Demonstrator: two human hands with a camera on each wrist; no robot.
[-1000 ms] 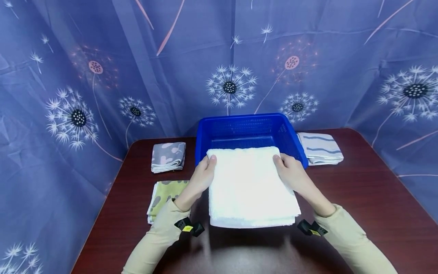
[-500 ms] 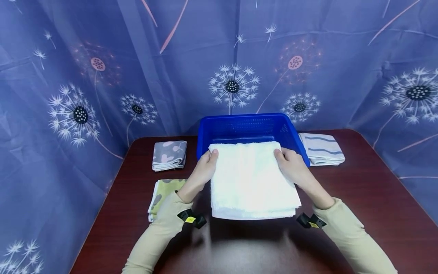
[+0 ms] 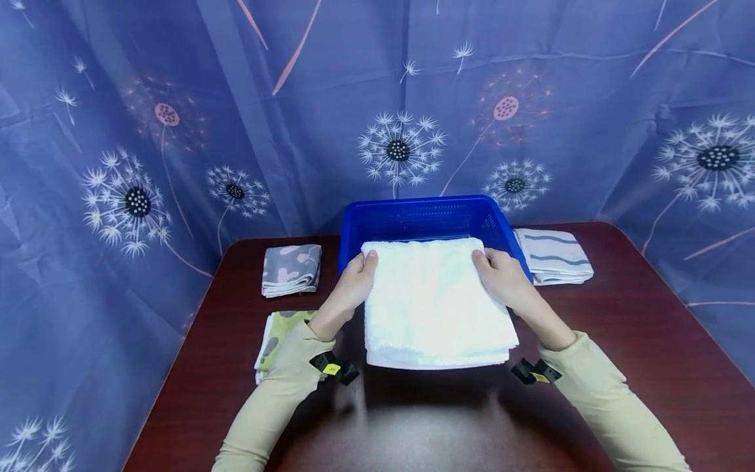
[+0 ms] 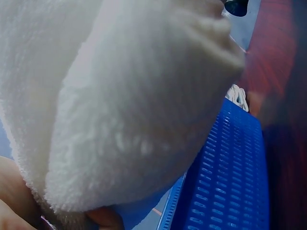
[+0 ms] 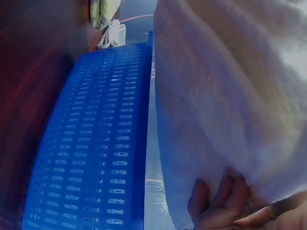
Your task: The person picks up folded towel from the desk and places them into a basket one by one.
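A folded white towel (image 3: 436, 301) is held up between both hands, overlapping the near side of a blue plastic basket (image 3: 413, 208) in the head view. My left hand (image 3: 355, 282) grips its far left corner, thumb on top. My right hand (image 3: 501, 278) grips the far right corner in the same way, and its curled fingers (image 5: 230, 194) show under the cloth in the right wrist view. The perforated basket wall (image 4: 225, 177) appears beneath the towel in the left wrist view. The towel's near edge hangs over the table, its folded layers showing.
On the left lie a folded grey towel (image 3: 291, 269) with pink shapes and a green patterned towel (image 3: 286, 331), partly behind the left forearm. A folded white towel with blue stripes (image 3: 554, 255) sits right of the basket. A dandelion-print curtain (image 3: 307, 144) surrounds the dark red table (image 3: 637, 321).
Both hands have carried the white towel slightly forward, away from the body and further over the basket. The grip stays the same, and the other towels have not moved.
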